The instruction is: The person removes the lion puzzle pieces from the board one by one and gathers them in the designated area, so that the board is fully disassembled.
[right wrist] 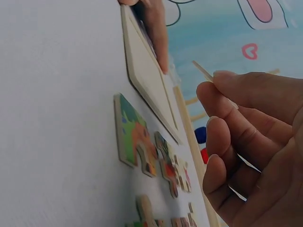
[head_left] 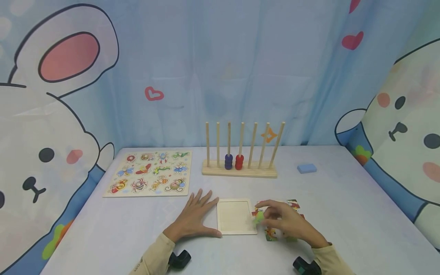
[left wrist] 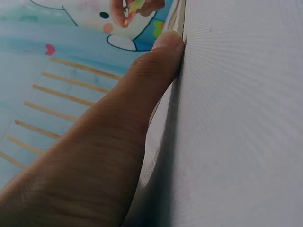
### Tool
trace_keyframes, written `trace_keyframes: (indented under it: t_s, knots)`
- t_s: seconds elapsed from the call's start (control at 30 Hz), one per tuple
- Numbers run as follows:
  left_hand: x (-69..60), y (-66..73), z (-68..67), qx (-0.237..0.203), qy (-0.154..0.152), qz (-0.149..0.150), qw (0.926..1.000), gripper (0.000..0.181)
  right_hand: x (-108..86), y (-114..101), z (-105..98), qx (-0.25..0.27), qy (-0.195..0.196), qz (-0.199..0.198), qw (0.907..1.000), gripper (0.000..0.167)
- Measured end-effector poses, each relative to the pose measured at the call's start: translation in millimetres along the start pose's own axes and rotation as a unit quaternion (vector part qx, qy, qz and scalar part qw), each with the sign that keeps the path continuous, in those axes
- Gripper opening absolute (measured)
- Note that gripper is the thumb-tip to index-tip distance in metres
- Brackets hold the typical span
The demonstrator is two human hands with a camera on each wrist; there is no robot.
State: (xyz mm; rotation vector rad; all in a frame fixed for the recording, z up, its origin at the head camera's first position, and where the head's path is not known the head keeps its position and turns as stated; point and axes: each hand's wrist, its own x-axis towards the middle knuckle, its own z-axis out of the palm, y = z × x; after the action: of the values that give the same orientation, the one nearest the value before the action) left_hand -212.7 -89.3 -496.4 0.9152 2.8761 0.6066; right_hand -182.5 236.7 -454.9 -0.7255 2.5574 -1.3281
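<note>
A shallow wooden puzzle tray (head_left: pixel 235 217) with a raised rim lies on the table with no pieces in it. My left hand (head_left: pixel 194 217) is spread flat at its left side, thumb and fingertips touching the rim. In the left wrist view the left thumb (left wrist: pixel 156 59) meets the tray's edge. Over the tray's right side, my right hand (head_left: pixel 287 221) pinches a jigsaw piece (head_left: pixel 259 217), partly green, between thumb and index finger. The right wrist view shows that piece (right wrist: pixel 202 71) edge-on. Several colourful jigsaw pieces (right wrist: pixel 132 137) lie below the right hand, partly covered by it.
An insect picture board (head_left: pixel 146 173) lies at the back left. Behind the tray stands a wooden peg rack (head_left: pixel 240 172) with blue beads (head_left: pixel 228 162) and red beads (head_left: pixel 239 162) on two pegs. A blue block (head_left: pixel 307 168) is at the back right.
</note>
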Motion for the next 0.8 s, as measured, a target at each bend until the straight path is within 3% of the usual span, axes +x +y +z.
trace_keyframes:
  t_s: [0.23,0.8]
  knots:
    - [-0.2,0.6,-0.6,0.000,-0.001,0.000,1.0000,0.106,-6.9,0,-13,0.022,-0.003,0.040,0.9989,0.050]
    - [0.0,-0.7,0.1,-0.002,-0.004,-0.003,1.0000,0.107,-29.4,15,-38,0.043,-0.019,0.072,0.9963,0.047]
